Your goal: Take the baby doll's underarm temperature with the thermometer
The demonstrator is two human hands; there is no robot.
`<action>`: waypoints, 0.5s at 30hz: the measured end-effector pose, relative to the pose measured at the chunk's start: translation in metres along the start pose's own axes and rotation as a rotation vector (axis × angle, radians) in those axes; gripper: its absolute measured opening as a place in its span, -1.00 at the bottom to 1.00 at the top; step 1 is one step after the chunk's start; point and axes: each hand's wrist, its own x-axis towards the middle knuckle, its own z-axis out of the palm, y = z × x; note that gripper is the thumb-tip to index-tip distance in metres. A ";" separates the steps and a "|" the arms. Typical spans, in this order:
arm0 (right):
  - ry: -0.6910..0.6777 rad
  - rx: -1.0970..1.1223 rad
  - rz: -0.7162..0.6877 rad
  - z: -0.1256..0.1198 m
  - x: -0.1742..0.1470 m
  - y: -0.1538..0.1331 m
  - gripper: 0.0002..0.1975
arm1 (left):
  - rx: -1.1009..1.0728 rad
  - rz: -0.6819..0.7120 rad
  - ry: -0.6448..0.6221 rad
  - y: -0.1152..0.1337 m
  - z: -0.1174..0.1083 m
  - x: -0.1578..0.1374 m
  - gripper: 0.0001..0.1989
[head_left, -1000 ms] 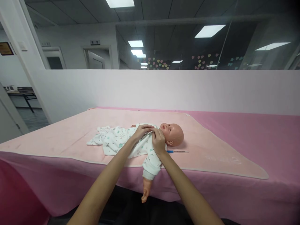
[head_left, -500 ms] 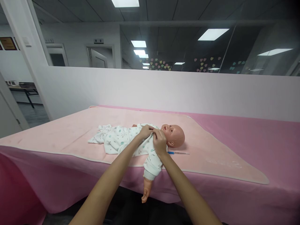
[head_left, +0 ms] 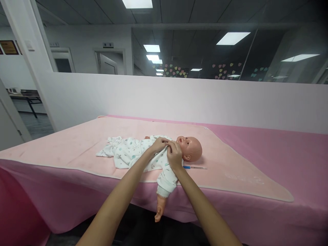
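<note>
On its back lies a baby doll [head_left: 192, 147], its head to the right and one arm hanging over the table's front edge. It wears a white patterned baby outfit [head_left: 128, 152] with long sleeves. My left hand [head_left: 159, 145] and my right hand [head_left: 174, 153] meet at the neck and chest of the outfit, fingers pinched together on the cloth. The exact spot between the fingertips is hidden. A thin thermometer with a blue end [head_left: 196, 167] rests beside the doll's head, close to my right wrist.
A peach mat [head_left: 238, 171] lies under the doll, over a pink cloth [head_left: 269, 143] that drapes down the table's front. Behind the table stands a low white wall [head_left: 179, 99] with glass above it. A dark table [head_left: 28, 97] shows through the opening at left.
My hands stay at the doll's neckline with only a very slight shift of the fingers. The doll and thermometer have not moved.
</note>
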 end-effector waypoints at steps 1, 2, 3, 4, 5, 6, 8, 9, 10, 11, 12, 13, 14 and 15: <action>0.009 -0.002 -0.007 0.000 0.000 0.000 -0.75 | 0.014 -0.002 -0.007 0.001 -0.001 -0.001 -0.71; 0.016 -0.005 -0.014 0.000 0.000 0.000 -0.75 | 0.026 -0.002 -0.019 0.002 -0.001 -0.002 -0.71; 0.023 -0.008 -0.019 0.000 0.000 -0.001 -0.76 | 0.035 -0.001 -0.037 0.003 -0.002 -0.003 -0.71; 0.030 -0.010 -0.022 0.000 0.000 -0.001 -0.76 | 0.044 0.003 -0.058 0.004 -0.002 -0.004 -0.70; 0.034 -0.012 -0.024 0.000 0.000 -0.001 -0.76 | 0.052 0.010 -0.082 0.005 -0.003 -0.004 -0.70; 0.037 -0.013 -0.023 0.000 0.000 -0.001 -0.76 | 0.059 0.018 -0.104 0.005 -0.003 -0.005 -0.70; 0.038 -0.015 -0.017 0.000 0.000 -0.001 -0.76 | 0.071 0.032 -0.123 0.005 -0.004 -0.006 -0.69; 0.034 -0.014 -0.015 0.000 0.000 -0.001 -0.76 | 0.069 0.035 -0.111 0.005 -0.004 -0.006 -0.69; 0.029 -0.013 -0.013 0.000 0.000 -0.001 -0.76 | 0.056 0.037 -0.089 0.005 -0.003 -0.006 -0.69; 0.024 -0.013 -0.011 0.000 0.000 -0.001 -0.76 | 0.030 0.035 -0.061 0.005 -0.003 -0.007 -0.69; 0.021 -0.015 -0.010 0.000 0.000 -0.001 -0.75 | -0.012 0.032 -0.032 0.005 -0.002 -0.007 -0.70; 0.021 -0.020 -0.008 0.000 0.000 0.000 -0.75 | -0.064 0.027 -0.009 0.005 -0.002 -0.008 -0.72; 0.024 -0.027 -0.007 0.000 0.000 0.000 -0.76 | -0.120 0.018 0.006 0.005 -0.002 -0.008 -0.74; 0.029 -0.038 -0.005 0.001 0.000 0.000 -0.76 | -0.174 0.006 0.014 0.005 -0.002 -0.009 -0.76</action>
